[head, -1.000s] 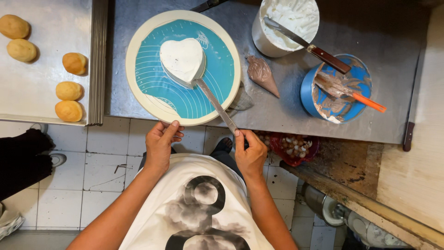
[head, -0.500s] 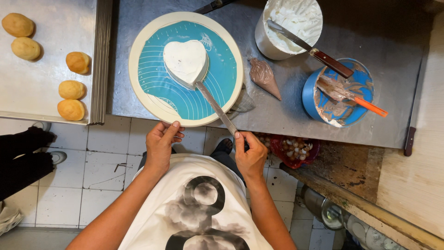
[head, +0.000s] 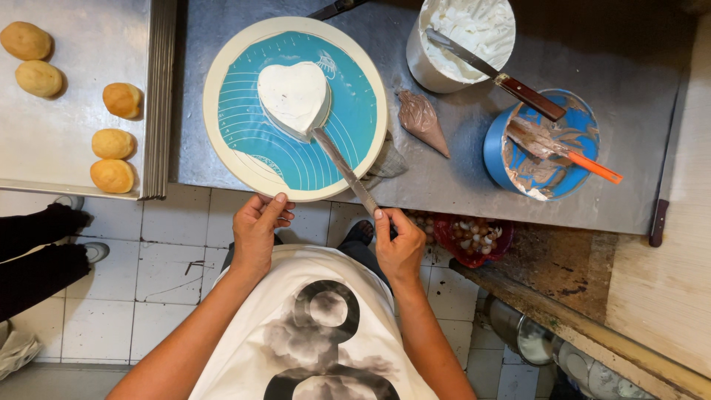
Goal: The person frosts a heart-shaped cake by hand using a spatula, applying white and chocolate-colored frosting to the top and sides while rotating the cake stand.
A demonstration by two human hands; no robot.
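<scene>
Hands come first, nearest the body: the left hand (head: 255,231) curls its fingers on the near rim of the round cream-and-blue cake turntable (head: 222,148), a hold that looks suited to steadying or turning it. The right hand (head: 398,244), just right of that rim, is closed around the handle of a long metal palette knife (head: 344,169), whose blade slants up to the near side of the white heart-shaped iced cake (head: 292,95) at the turntable's centre, apparently to smooth the icing.

Right of the turntable on the steel worktop (head: 474,189) lies one brown piping bag (head: 421,120). Further right stands one blue tub smeared with brown cream (head: 544,144), an orange-handled scraper (head: 570,148) resting in it. Beyond it, one white tub of white cream (head: 463,41) carries one wooden-handled spatula (head: 492,74) across its rim. Left of the turntable, a metal tray (head: 74,89) holds five golden round buns (head: 112,142).
</scene>
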